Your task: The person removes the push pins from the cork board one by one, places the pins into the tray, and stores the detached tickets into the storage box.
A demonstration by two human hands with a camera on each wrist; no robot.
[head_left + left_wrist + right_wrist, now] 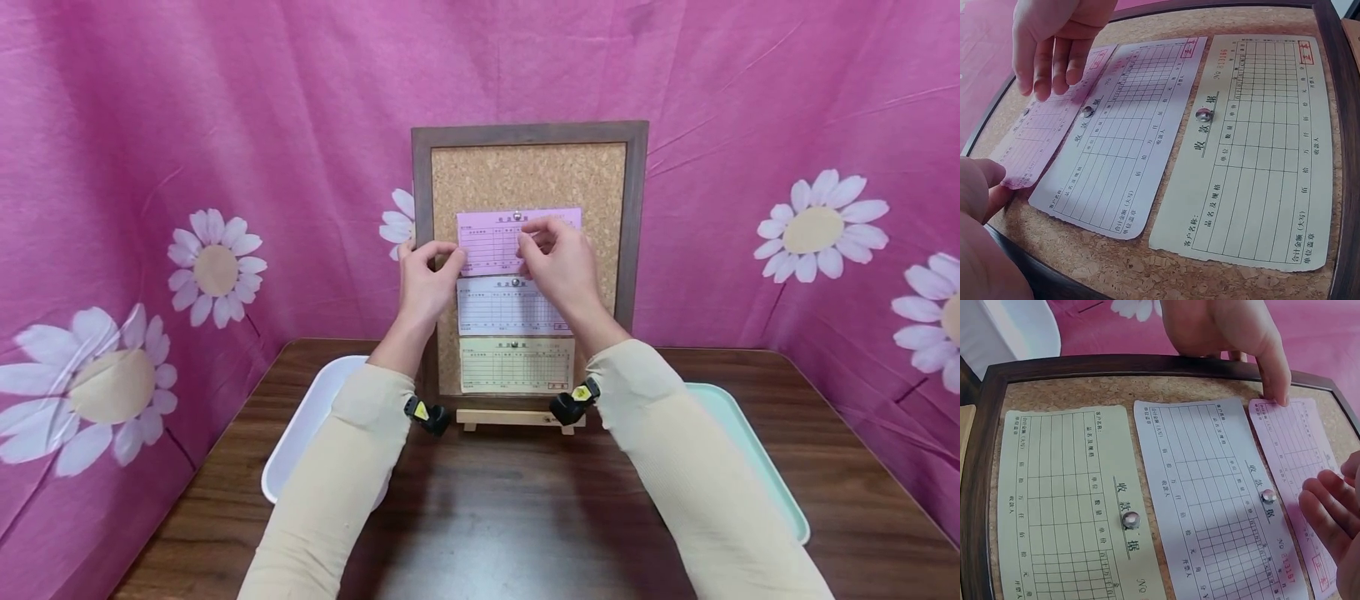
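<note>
A cork board [528, 175] in a brown wooden frame stands upright. Three receipt slips hang on it in a column: a pink receipt slip [483, 250] on top, a white one [487, 310] and a yellow one [517, 367]. A silver round pushpin holds each near its upper middle; the pink slip's pin [1025, 112] shows. My left hand [429, 279] is at the board's left edge, thumb and a finger pinching the pink slip's lower left corner. My right hand [562, 258], fingers loosely bent, hovers before that slip's right part, holding nothing visible.
A light wooden easel ledge [495, 417] is under the board on the dark wood table [480, 533]. Left is a white tray [300, 433], right a mint green tray [757, 450], both partly behind my sleeves. Pink cloth [330, 83] with daisies hangs around the table.
</note>
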